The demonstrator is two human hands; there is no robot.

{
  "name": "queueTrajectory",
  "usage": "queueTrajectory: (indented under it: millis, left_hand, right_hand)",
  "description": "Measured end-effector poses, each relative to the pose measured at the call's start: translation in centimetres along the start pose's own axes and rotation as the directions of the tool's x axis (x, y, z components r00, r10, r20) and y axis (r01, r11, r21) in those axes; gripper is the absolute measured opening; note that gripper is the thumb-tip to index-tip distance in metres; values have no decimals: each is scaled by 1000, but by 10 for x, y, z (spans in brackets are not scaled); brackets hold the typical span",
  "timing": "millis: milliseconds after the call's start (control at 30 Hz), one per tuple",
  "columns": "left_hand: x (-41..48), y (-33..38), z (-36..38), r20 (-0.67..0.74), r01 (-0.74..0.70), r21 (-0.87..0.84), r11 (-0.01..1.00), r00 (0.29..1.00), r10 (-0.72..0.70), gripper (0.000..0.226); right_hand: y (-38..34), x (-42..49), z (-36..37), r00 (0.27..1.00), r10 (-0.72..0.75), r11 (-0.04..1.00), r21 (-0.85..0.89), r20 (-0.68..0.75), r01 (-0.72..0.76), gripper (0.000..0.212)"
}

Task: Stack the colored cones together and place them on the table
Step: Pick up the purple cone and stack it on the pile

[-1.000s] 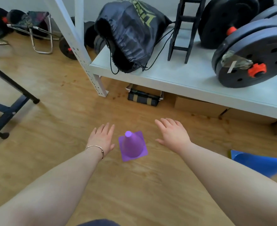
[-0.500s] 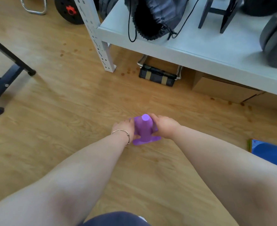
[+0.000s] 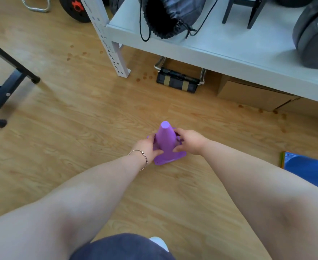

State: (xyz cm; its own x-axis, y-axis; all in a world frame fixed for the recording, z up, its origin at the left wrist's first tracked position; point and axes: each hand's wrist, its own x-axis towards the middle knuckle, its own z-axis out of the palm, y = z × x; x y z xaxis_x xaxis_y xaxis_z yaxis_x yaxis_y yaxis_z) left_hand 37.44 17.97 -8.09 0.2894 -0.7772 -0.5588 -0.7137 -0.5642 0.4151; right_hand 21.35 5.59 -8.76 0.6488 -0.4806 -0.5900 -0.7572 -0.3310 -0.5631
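A purple cone (image 3: 166,139) stands upright on the wooden floor in the middle of the view. My left hand (image 3: 148,147), with a thin bracelet at the wrist, grips its left side low down. From the other side my right hand (image 3: 189,141) holds the cone, fingers curled around its body. Both thumbs press on the front near the square base. A blue cone (image 3: 312,170) lies on its side at the right edge, partly behind my right arm, with thin coloured edges of other cones beside it.
A white shelf (image 3: 220,47) runs across the top right, bearing a black drawstring bag (image 3: 173,15), a black stand and dark weight plates (image 3: 313,36). Cardboard boxes (image 3: 252,94) and a black case (image 3: 178,81) sit under it. A dark bench frame (image 3: 2,87) stands at left.
Both hands came in from either side and closed on the purple cone. The camera dipped lower and nearer the floor.
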Motion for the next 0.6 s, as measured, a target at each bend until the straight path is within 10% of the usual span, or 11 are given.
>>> queueTrajectory:
  millis: [600]
  left_hand:
    - [-43,84,31,127,-122,-269,955,979,161,66]
  right_hand:
    - [72,-87,-10,999,54,880,473,5,-50,65]
